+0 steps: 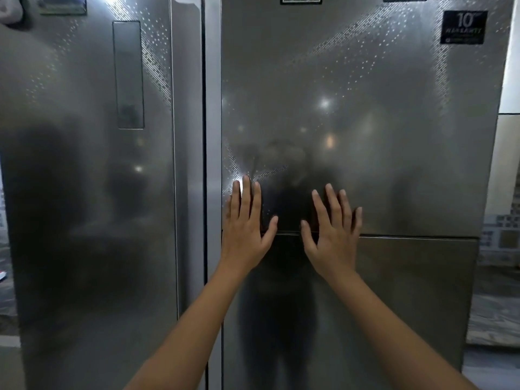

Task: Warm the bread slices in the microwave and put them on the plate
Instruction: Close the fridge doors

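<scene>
I stand close in front of a tall steel fridge [394,122]. My left hand [246,223] and my right hand [332,229] are both held up flat with fingers spread, palms toward the fridge's right-hand door, near the seam between its upper and lower panels [408,237]. Neither hand holds anything. No bread, microwave or plate is in sight.
A second steel door [84,192] fills the left half, with a dark vertical gap [204,164] between the two doors. A black warranty sticker [463,27] sits at the upper right. A tiled wall and floor [503,249] show past the fridge's right edge.
</scene>
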Available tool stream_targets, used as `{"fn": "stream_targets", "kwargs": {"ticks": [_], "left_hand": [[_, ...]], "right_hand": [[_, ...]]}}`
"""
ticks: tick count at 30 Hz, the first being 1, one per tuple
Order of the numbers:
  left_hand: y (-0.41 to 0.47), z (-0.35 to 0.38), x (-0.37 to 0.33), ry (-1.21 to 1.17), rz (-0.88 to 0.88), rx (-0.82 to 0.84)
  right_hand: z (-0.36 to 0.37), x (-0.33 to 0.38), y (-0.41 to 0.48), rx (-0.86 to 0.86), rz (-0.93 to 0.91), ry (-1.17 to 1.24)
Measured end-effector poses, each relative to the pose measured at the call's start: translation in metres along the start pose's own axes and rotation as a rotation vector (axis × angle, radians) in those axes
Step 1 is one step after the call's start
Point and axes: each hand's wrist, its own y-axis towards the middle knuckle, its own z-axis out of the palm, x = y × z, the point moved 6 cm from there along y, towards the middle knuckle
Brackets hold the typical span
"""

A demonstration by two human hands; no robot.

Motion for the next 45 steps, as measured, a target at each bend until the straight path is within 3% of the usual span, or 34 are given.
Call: {"fn": "stream_targets", "kwargs": {"ticks": [11, 16, 21, 27, 30, 37, 45], "left_hand": [[-0.014, 0.012, 0.002, 0.047, 0.029, -0.005], [-0.015, 0.000, 0.001, 0.119, 0.020, 0.061], [-0.025, -0.016, -0.009, 0.116, -0.048, 0.234], [-0.082, -0.036, -0.020, 0.022, -0.213, 0.672], [-0.119, -0.048, -0.020, -0.053, -0.282, 0.780], [-0.190, -0.096, 0.014, -0.054, -0.472, 0.767], [-0.241, -0.166, 0.105, 0.108, -0.674, 0.681]], "right_hand": [[-0.002, -0.002, -0.002, 0.074, -0.040, -0.094], [-0.015, 0.000, 0.004, 0.214, -0.034, -0.114], [-0.033, 0.010, -0.010, 0.436, -0.006, -0.043], [-0.049, 0.012, -0.056, 0.857, 0.073, 0.077], [-0.054, 0.015, -0.081, 0.926, 0.137, 0.195], [-0.056, 0.061, -0.136, 0.991, 0.168, 0.408], [-0.021, 0.167, -0.167, 1.138, 0.107, 0.631]]}}
